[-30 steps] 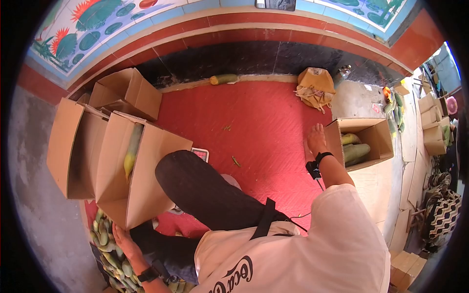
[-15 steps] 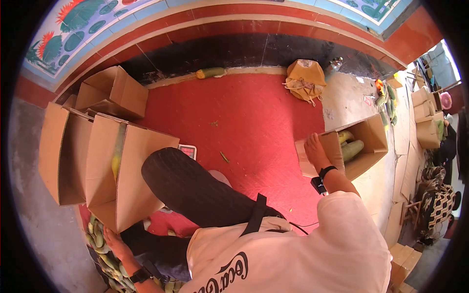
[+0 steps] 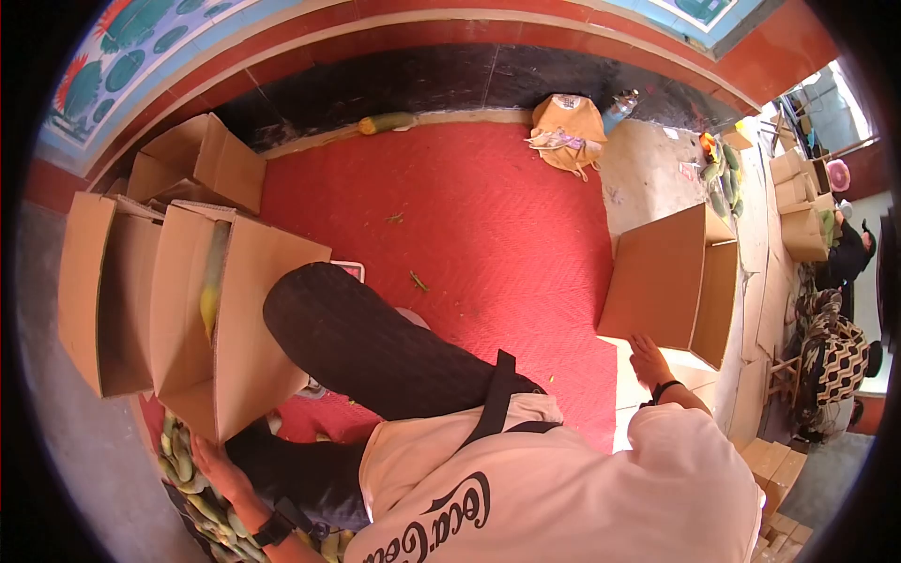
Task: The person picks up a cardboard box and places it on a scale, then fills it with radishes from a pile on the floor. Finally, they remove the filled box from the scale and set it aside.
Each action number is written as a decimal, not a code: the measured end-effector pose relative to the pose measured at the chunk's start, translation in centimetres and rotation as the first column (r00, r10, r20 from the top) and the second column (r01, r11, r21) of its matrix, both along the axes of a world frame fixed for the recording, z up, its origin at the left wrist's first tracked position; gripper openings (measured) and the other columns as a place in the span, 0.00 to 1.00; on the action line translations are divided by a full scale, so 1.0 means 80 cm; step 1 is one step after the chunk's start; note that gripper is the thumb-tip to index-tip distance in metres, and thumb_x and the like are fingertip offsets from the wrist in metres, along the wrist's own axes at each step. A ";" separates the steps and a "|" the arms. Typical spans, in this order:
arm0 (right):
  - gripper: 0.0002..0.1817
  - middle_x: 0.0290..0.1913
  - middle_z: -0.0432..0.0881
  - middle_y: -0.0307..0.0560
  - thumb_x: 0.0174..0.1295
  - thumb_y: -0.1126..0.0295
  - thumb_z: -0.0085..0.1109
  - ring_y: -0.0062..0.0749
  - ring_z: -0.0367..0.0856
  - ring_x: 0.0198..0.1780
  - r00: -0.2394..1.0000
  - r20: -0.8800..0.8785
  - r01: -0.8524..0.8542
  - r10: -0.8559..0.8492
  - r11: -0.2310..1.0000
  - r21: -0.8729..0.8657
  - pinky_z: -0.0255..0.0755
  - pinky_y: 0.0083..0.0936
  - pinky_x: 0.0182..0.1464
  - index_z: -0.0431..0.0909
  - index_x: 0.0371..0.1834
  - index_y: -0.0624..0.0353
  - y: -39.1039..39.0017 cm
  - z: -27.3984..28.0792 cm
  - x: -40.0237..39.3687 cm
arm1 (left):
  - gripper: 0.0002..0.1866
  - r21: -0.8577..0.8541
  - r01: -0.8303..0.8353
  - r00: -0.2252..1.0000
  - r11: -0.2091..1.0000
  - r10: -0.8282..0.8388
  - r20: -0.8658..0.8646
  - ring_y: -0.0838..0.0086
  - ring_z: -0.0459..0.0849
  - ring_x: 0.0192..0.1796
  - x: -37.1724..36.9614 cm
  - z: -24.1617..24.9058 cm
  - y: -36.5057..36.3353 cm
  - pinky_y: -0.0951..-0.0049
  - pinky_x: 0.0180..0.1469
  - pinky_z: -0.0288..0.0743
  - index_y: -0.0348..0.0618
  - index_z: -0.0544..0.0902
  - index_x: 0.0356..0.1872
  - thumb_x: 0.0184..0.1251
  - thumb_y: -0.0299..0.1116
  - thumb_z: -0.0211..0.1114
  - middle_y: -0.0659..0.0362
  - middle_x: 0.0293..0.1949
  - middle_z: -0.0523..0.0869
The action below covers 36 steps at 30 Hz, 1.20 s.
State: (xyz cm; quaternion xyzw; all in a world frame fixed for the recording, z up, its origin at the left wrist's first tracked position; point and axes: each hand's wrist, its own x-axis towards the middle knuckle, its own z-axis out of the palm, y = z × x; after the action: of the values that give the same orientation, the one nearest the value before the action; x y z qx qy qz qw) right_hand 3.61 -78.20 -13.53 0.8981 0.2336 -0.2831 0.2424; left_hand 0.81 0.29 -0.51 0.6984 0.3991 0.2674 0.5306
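My left hand [image 3: 214,466] is open at the lower left, with its fingers stretched beside the pile of green gourds [image 3: 208,511] and near the lower corner of a cardboard box [image 3: 258,324]. Inside that box a long green and yellow gourd [image 3: 214,281] shows. On the right, my right hand [image 3: 648,362] is open and empty, its fingertips at the lower edge of another cardboard box [image 3: 654,281]. This box is tilted, and its contents are hidden.
More boxes [image 3: 86,281] stand at the left. A gourd [image 3: 386,123] and a tan bag [image 3: 569,129] lie by the wall at the back of the red mat [image 3: 469,216]. A gas-like bottle shape is unclear. People [image 3: 831,366] sit at the far right.
The right box has turned, hiding the gourds that showed inside. My right hand has moved from its side flap down to its lower edge. The view has shifted slightly.
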 end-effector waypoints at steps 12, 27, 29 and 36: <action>0.11 0.35 0.82 0.55 0.56 0.63 0.57 0.52 0.80 0.38 0.939 0.124 0.197 -0.321 0.796 0.573 0.74 0.42 0.41 0.79 0.38 0.56 0.246 0.000 0.300 | 0.25 -0.125 -0.019 0.998 0.992 0.027 0.059 0.67 0.73 0.57 -0.001 -0.017 -0.003 0.65 0.55 0.72 0.36 0.67 0.61 0.70 0.42 0.53 0.52 0.57 0.71; 0.25 0.42 0.79 0.66 0.57 0.50 0.53 0.54 0.78 0.47 0.999 -0.009 -0.018 0.052 0.495 0.869 0.71 0.39 0.50 0.81 0.38 0.66 0.802 0.210 0.497 | 0.22 0.337 0.205 0.839 0.919 0.013 -0.545 0.74 0.84 0.32 0.034 0.004 0.036 0.75 0.27 0.75 0.33 0.81 0.38 0.61 0.46 0.60 0.52 0.28 0.84; 0.25 0.44 0.80 0.64 0.56 0.51 0.53 0.52 0.78 0.49 0.997 -0.006 -0.040 0.079 0.566 0.824 0.71 0.38 0.52 0.81 0.39 0.65 0.817 0.215 0.491 | 0.23 0.100 0.165 0.793 0.981 -0.072 -0.605 0.63 0.85 0.35 0.056 0.066 0.007 0.67 0.34 0.77 0.31 0.82 0.36 0.59 0.47 0.60 0.46 0.29 0.85; 0.15 0.44 0.82 0.57 0.53 0.68 0.48 0.48 0.80 0.48 0.968 0.172 -0.249 0.181 0.652 0.716 0.74 0.36 0.50 0.82 0.38 0.63 0.801 0.208 0.487 | 0.19 0.134 0.164 0.752 0.977 -0.036 -0.658 0.67 0.79 0.22 0.038 -0.009 0.047 0.65 0.28 0.71 0.28 0.80 0.30 0.57 0.41 0.59 0.51 0.19 0.79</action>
State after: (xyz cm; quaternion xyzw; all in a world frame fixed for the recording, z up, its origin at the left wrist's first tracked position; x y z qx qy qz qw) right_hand 42.54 -14.14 3.14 0.8966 0.4214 -0.0966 -0.0955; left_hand 3.84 4.08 -1.26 0.8136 0.4943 0.0145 0.3057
